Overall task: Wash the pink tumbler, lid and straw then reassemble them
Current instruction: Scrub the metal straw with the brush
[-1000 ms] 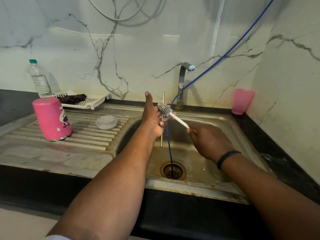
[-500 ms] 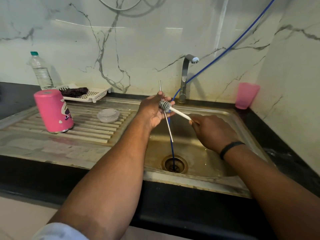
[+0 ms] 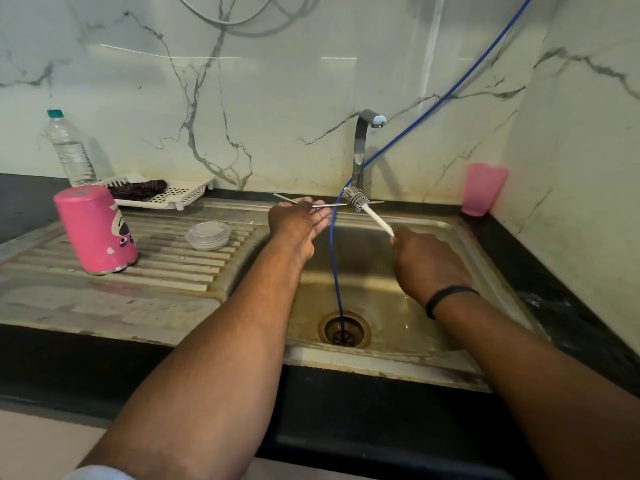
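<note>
Here, the lines go from my hands outward.

My left hand [image 3: 297, 220]: it holds the metal straw [image 3: 329, 204] level over the sink [image 3: 450, 233], at the far left corner of the basin; the fingers look almost straight, and I cannot tell exactly how they catch the straw.
My right hand [image 3: 427, 263]: it is clenched around the white handle of the small brush [image 3: 363, 206], over the right part of the basin.
Brush: its bristle head lies across the straw, touching it near the right end, just in front of the tap [image 3: 362, 150].
Blue hose [image 3: 334, 265]: it comes down from the upper right, passes between my two hands and goes into the drain [image 3: 344, 329].
Pink tumbler [image 3: 95, 230]: it stands upside down on the ribbed draining board [image 3: 166, 268], left of the basin.
Clear lid [image 3: 207, 234]: it lies flat on the same board, between the tumbler and my left hand, apart from both.
White tray [image 3: 187, 192]: behind the board, at the wall, with a dark cloth [image 3: 138, 188] on it.
Water bottle [image 3: 69, 150]: upright, just left of the tray.
Pink cup [image 3: 483, 188]: on the dark tabletop [image 3: 540, 271], in the right corner.
</note>
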